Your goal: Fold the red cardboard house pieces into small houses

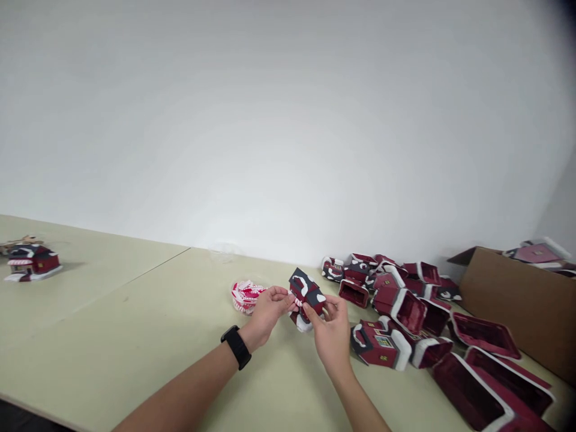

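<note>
In the middle of the head view, my right hand [332, 336] is closed around a small dark-red model house [304, 287] with a dark grey roof and white snow-like patches, held tilted above the table. My left hand [266, 312], a black watch on its wrist, pinches a small red-and-white striped awning [297, 302] against the front of the house. My fingertips partly cover the awning. Just left of the house stands a clear round tub [237, 305] with several red-and-white striped pieces [252, 290] in it.
Several red model houses [381, 343] lie tumbled at the right, some showing hollow undersides. Behind them a cardboard box [508, 306] holds more. At the far left a house with a striped awning [40, 263] stands upright on the pale table [148, 336]. A white wall rises behind.
</note>
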{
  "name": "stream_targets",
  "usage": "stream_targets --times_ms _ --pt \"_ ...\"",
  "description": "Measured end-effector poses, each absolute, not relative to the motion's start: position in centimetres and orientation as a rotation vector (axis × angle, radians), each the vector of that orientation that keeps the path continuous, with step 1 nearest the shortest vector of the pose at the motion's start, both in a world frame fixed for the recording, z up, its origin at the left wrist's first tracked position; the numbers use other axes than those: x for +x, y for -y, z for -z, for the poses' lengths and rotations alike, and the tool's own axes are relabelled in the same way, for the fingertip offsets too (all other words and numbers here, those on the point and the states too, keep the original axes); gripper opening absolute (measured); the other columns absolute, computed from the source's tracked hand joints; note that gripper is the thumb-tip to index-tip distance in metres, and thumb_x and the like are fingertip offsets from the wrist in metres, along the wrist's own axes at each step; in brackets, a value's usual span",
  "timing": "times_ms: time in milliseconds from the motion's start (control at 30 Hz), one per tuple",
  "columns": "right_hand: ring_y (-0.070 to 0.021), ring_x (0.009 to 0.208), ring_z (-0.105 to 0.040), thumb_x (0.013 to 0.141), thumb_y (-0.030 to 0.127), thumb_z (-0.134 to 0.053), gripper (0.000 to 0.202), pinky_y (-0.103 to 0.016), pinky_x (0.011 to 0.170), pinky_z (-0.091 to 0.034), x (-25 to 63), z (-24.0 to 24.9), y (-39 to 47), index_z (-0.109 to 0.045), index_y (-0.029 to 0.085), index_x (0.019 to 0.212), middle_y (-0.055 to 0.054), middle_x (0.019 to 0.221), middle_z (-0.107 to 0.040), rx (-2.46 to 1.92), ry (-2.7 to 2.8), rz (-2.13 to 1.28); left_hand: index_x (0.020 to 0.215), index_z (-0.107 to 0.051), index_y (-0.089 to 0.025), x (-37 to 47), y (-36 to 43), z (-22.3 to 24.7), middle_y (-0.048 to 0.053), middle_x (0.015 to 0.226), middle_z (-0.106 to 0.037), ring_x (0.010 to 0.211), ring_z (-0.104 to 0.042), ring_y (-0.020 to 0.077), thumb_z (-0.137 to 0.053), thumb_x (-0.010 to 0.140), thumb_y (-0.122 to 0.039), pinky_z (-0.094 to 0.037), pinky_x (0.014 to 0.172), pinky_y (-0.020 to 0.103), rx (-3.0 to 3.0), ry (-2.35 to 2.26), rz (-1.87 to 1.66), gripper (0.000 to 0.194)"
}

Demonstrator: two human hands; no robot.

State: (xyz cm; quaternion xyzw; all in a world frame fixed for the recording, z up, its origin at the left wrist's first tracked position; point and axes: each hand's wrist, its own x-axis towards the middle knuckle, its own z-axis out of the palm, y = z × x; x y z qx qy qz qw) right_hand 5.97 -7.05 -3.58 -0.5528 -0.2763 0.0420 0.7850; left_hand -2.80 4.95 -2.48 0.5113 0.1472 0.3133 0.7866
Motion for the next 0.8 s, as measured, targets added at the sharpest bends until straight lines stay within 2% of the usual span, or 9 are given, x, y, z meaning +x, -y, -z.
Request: stream_targets --times_ms 167,367,567,800 --pt "-0.0253 0.093 -0.072 0.067 0.044 -0.086 0.055 -0.038 0.081 -0.055 6.08 3.75 7.04 -0.048 0.023 0.102 -0.008 0.102 -0.075 -1.203 0.595 -0.066 0.086 -0.07 -0.012 -3.01 -4.82 2.19 0.008 0.089 -0.074 0.075 -0.07 0.0126 -0.093 0.063 -0.049 -0.058 0.084 0.027 1.155 -0.28 -0.555 0.049" --pt "-0.0256 0.095 -0.072 0.07 0.045 -0.085 0.054 -0.038 0.082 -0.055 6.2 4.16 6.89 -0.049 0.023 0.103 -0.01 0.105 -0.074 -1.208 0.624 -0.076 0.085 -0.072 -0.012 -2.99 -4.91 2.05 0.006 0.088 -0.072 0.076 -0.068 0.01 -0.092 0.067 -0.043 -0.057 0.082 0.022 1.089 -0.237 -0.565 0.041" --pt "-0.0256 0.094 -0.072 0.068 0.044 -0.085 0.054 -0.038 0.081 -0.055 6.22 4.18 6.89 -0.049 0.023 0.102 -0.009 0.103 -0.074 -1.19 0.615 -0.067 0.08 -0.071 -0.012 -2.93 -5.01 2.17 0.004 0.082 -0.071 0.073 -0.067 0.0096 -0.093 0.066 -0.042 -0.057 0.078 0.02 1.048 -0.239 -0.559 0.04" --pt "-0.0253 0.095 -0.071 0.072 0.045 -0.082 0.051 -0.038 0.083 -0.055 6.22 4.1 7.18 -0.048 0.023 0.102 -0.009 0.103 -0.073 -1.259 0.683 -0.039 0.079 -0.071 -0.012 -3.09 -4.91 2.01 0.004 0.084 -0.071 0.075 -0.067 0.0083 -0.09 0.071 -0.034 -0.057 0.081 0.018 1.007 -0.313 -0.515 0.03"
